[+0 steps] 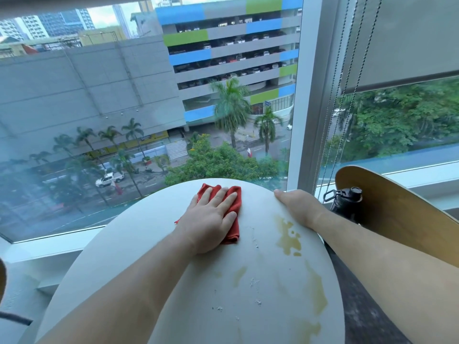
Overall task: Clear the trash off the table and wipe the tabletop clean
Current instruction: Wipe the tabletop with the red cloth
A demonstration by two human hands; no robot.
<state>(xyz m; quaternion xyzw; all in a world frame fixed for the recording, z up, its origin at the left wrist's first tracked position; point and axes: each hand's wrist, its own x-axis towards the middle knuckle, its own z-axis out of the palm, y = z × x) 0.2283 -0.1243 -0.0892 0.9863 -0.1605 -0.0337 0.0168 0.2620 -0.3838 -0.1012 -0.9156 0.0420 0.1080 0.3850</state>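
A round white table [139, 234] fills the lower middle of the head view. My left hand [211, 217] lies flat, fingers spread, pressing a folded red cloth [234, 208] onto the far part of the tabletop. My right hand [298, 207] grips the table's far right rim, thumb on top and fingers hidden under the edge. Yellowish liquid stains [288, 238] spread over the right half of the top, with more stains [316, 291] nearer me. Small white crumbs [254, 281] are scattered around the middle.
A tall window stands just beyond the table, with a white frame post [305, 95] and hanging blind cords [332, 135]. To the right, a wooden chair back [397, 209] curves beside the table, and a black bottle [347, 202] sits by it.
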